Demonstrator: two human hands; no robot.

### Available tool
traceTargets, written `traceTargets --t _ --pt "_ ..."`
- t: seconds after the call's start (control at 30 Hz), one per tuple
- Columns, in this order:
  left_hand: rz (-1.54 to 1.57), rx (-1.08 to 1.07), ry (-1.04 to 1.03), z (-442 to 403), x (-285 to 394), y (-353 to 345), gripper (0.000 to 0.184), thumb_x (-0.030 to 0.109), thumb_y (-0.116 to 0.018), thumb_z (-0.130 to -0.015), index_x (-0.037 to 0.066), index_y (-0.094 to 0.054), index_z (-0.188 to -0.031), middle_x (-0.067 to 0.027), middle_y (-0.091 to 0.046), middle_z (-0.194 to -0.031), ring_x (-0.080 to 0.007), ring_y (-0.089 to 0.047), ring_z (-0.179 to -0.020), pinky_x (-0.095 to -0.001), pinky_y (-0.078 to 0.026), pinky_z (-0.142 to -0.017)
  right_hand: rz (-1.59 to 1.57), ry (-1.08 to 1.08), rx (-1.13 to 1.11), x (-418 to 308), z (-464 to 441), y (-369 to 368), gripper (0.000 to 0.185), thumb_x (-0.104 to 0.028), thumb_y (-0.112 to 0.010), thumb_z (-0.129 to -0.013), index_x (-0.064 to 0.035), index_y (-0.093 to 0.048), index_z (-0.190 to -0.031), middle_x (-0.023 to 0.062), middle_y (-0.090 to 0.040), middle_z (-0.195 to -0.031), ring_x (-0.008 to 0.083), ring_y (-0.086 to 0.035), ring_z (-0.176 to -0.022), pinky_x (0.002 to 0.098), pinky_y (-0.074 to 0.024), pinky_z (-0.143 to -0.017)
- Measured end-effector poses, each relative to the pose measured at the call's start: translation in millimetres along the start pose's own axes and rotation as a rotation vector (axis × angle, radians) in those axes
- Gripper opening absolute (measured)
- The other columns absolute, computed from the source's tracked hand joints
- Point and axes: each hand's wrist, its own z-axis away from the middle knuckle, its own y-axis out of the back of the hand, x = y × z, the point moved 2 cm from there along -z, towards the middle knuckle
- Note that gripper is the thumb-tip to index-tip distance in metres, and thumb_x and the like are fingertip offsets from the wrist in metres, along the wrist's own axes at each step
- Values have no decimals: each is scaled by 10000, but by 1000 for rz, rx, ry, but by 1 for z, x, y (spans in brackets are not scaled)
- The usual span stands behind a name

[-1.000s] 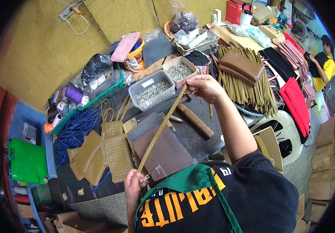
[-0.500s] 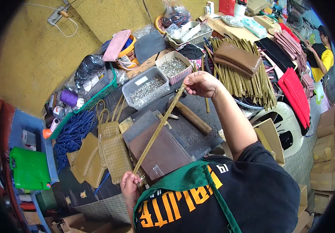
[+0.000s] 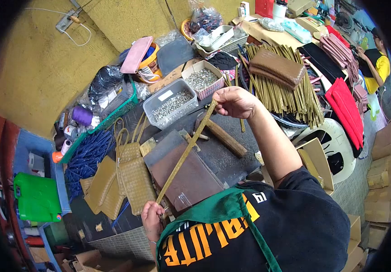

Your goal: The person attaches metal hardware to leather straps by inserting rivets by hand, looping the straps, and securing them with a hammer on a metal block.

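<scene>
A narrow olive-gold strap (image 3: 187, 152) is stretched taut on a slant between my two hands. My right hand (image 3: 235, 100) pinches its upper end above the bench. At the lower end, close to my apron, my left hand (image 3: 152, 219) is closed on the strap. Beneath it lie a brown board (image 3: 188, 174) and a wooden-handled hammer (image 3: 225, 138). Tan woven pouches (image 3: 134, 177) with thin loop straps rest left of the board, near my left hand. Past the hammer stand a clear tub (image 3: 170, 103) and a pink-sided basket (image 3: 203, 78), both holding small metal pieces.
A brown woven wallet (image 3: 277, 68) tops a thick pile of olive straps (image 3: 290, 97) at the right. Blue strips (image 3: 88, 158) and a green basket (image 3: 109, 118) with thread spools lie left. Another person (image 3: 374, 68) in yellow and black is at far right.
Both hands keep their hold on the strap, and it stays stretched. My right hand has dipped very slightly; the whole view has shifted a little.
</scene>
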Motion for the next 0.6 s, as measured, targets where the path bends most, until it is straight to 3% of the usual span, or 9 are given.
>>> traceTargets --t 0.17,0.6 --pt "44 33 23 -3 -5 6 114 94 -444 -795 24 -447 -705 -15 -418 -568 -98 -406 -526 -223 -358 -526 -89 -22 -31 3 4 -13 80 -138 -535 -736 -59 -530 -721 9 -487 -625 105 -477 -529 202 -352 -480" --pt "201 103 137 -10 -33 23 115 102 -455 -790 19 -464 -710 -20 -415 -593 -105 -401 -547 -272 -392 -540 -98 -86 173 14 8 -20 79 -112 -533 -730 -48 -534 -683 17 -502 -599 103 -494 -499 189 -390 -453"
